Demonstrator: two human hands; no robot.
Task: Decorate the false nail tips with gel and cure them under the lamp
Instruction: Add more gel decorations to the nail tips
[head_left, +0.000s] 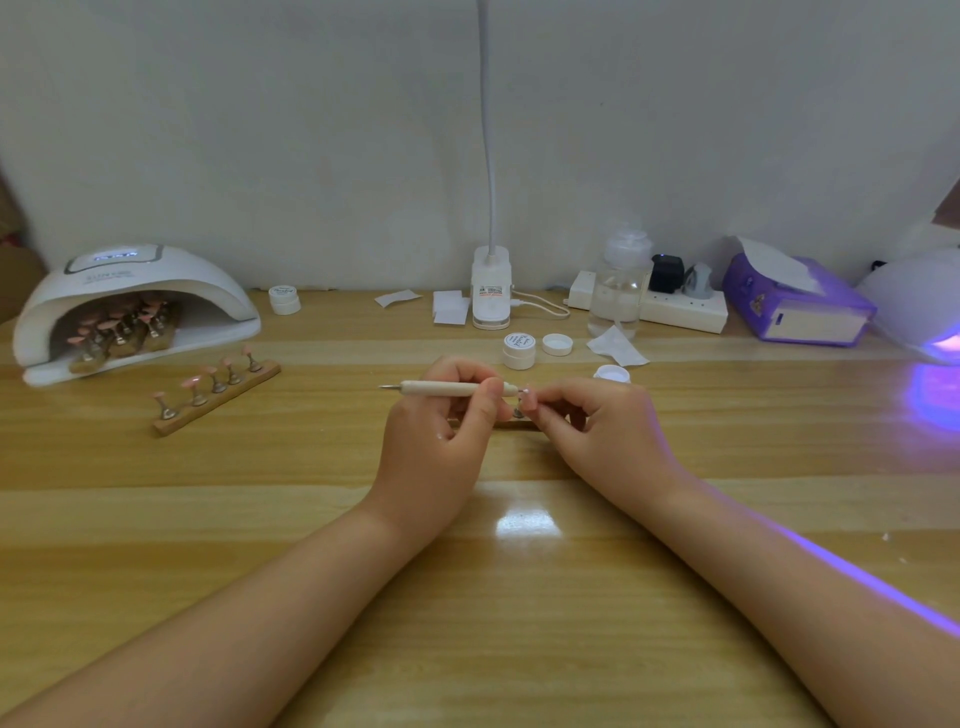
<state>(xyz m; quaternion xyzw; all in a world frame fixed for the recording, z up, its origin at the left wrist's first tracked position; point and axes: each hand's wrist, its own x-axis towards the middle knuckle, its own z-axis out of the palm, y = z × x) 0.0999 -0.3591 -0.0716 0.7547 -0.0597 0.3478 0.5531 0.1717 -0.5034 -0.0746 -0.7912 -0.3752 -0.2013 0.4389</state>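
Left hand (441, 415) grips a pale wooden dotting pen with metal tips (449, 388), fingers curled round its shaft. The pen's long axis runs nearly level, left to right across my view; its right-hand tip meets a small pink false nail tip (529, 397) on a metal stand.

Right hand (592, 421) pinches that nail tip or its stand from the right; I cannot tell which. The wooden base strip (511, 423) under it is mostly hidden by both hands.

Key relation: the nail lies just right of the pen's working end, between the two hands, so my guess is that the next stroke is a short one along the pen axis.

Open white gel jar (612, 373) sits just behind the right hand. White domed curing lamp (130, 291) stands far left, well apart, already holding pink tips.
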